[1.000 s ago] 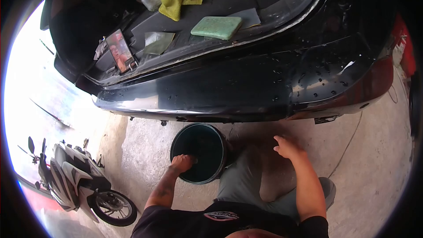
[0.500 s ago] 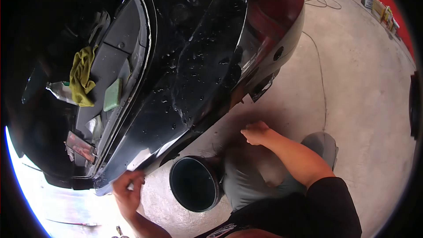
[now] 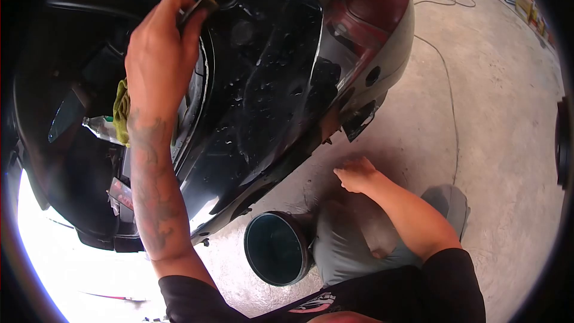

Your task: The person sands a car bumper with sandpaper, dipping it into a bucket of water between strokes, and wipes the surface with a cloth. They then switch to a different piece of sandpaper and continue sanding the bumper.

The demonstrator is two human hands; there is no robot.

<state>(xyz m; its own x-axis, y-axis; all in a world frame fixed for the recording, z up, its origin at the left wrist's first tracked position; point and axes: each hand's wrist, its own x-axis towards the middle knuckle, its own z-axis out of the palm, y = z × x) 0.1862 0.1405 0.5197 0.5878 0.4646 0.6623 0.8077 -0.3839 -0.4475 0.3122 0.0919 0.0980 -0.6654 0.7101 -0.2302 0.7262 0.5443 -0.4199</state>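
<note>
My left hand is raised over the upper rim of the opening in a black car body. Its fingers and thumb pinch a small dark flat piece that looks like sandpaper. Water drops dot the glossy panel beside it. My right hand, fingers curled and nothing seen in it, hangs low over the floor near my knee, apart from the car. Behind my left forearm, a yellow-green cloth and a clear bottle lie inside the opening, partly hidden.
A dark bucket stands on the concrete floor by my leg. The red tail light is at the car's corner. A cable runs along the floor at right. Containers line the red wall.
My left hand has swung up from beside the bucket to the top of the car's opening, its forearm now covering the green block. My right hand has stayed low.
</note>
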